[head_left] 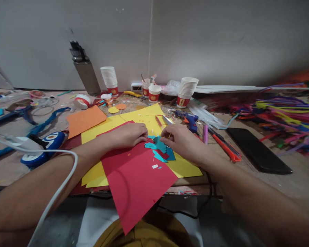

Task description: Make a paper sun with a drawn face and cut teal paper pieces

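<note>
My left hand [130, 135] rests on the upper part of a red paper sheet [137, 178], its fingers curled in and their tips hidden. To its right, my right hand [179, 140] has bent fingers, the thumb and fingertips at a small pile of teal paper scraps [158, 144]. One scrap appears pinched at those fingertips. The scraps lie on the red sheet's right edge, over larger yellow sheets [187, 168]. A tiny white paper bit [155, 166] sits just below the pile. The red sheet's lower corner hangs past the table edge.
Behind stand paper cup stacks [108, 77] [187, 87]. A blue glue gun [192, 121], an orange utility knife [228, 147] and a black phone [259, 149] lie right, near pipe cleaners [293, 116]. A white cable [59, 192] crosses my left forearm. Orange paper [86, 120] lies left.
</note>
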`<state>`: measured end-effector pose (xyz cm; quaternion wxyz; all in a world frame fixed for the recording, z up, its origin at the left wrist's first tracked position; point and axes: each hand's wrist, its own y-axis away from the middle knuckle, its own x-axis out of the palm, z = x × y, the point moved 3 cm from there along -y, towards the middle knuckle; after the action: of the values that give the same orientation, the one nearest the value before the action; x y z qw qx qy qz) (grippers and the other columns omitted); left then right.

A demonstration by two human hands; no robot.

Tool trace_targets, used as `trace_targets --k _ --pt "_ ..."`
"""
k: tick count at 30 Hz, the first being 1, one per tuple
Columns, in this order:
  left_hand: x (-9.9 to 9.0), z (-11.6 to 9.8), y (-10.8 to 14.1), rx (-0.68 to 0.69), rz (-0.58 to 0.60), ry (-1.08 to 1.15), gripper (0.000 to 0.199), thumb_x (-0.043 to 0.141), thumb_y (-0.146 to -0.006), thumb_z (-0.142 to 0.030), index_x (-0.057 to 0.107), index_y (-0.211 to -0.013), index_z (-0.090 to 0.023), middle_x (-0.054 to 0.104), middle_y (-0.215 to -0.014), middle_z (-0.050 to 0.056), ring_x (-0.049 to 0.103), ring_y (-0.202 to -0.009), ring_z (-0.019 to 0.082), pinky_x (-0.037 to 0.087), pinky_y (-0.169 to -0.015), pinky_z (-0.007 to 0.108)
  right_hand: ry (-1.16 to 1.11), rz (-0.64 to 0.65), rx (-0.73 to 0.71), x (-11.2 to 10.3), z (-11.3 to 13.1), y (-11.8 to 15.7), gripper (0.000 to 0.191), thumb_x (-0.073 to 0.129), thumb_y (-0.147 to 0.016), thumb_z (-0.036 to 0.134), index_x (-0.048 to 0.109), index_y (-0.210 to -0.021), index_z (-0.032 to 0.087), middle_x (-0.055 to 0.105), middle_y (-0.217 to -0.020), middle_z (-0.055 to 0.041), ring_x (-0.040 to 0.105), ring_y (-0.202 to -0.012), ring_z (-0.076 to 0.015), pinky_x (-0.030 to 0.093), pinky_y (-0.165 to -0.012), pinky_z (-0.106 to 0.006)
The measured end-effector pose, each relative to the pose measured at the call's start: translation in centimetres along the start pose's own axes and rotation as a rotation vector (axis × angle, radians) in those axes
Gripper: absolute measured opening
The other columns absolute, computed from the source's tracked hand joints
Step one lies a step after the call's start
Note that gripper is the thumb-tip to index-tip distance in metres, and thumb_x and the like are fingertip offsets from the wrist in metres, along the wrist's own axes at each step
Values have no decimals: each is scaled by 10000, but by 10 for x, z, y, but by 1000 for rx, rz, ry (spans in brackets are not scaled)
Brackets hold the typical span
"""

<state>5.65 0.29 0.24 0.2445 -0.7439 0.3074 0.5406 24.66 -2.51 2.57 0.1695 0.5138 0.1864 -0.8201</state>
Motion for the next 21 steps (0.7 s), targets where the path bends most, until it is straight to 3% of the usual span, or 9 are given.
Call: trace_targets --k 5,9,12,15,21 --pt "-16 1 7 -19 4 41 136 470 -896 -240 578 -870 -161 616 -898 59 541 -802 161 413 -716 274 -36 -5 45 -3 -2 0 121 577 -864 240 665 -822 168 661 -811 -44 567 -720 -147 387 -609 -266" --pt "-39 6 14 10 -45 64 163 462 -900 -275 571 -845 -167 607 -875 48 533 -797 151 401 -726 263 -31 -12 73 -3 -5 1 150 555 -881 261 658 -814 175 661 -794 -39 571 -710 -148 385 -605 -269" --pt "-48 14 18 -56 -72 71 194 454 -903 -311 571 -849 -166 614 -875 45 541 -794 146 399 -721 253 28 -17 77 -1 -6 3 198 553 -892 320 653 -800 175 663 -814 -56 576 -737 -168 398 -631 -286" --pt "-45 25 19 -122 -20 20 190 472 -884 -305 593 -838 -167 630 -878 46 552 -785 149 396 -703 249 70 -29 58 1 -6 5 226 570 -885 379 650 -816 179 665 -857 -69 584 -792 -190 416 -679 -304" --pt "-33 40 18 -202 99 -64 189 522 -847 -318 653 -840 -183 666 -869 47 575 -770 163 385 -670 259 74 0 52 0 -4 5 168 590 -873 333 652 -843 181 662 -887 -70 591 -811 -188 436 -707 -305"
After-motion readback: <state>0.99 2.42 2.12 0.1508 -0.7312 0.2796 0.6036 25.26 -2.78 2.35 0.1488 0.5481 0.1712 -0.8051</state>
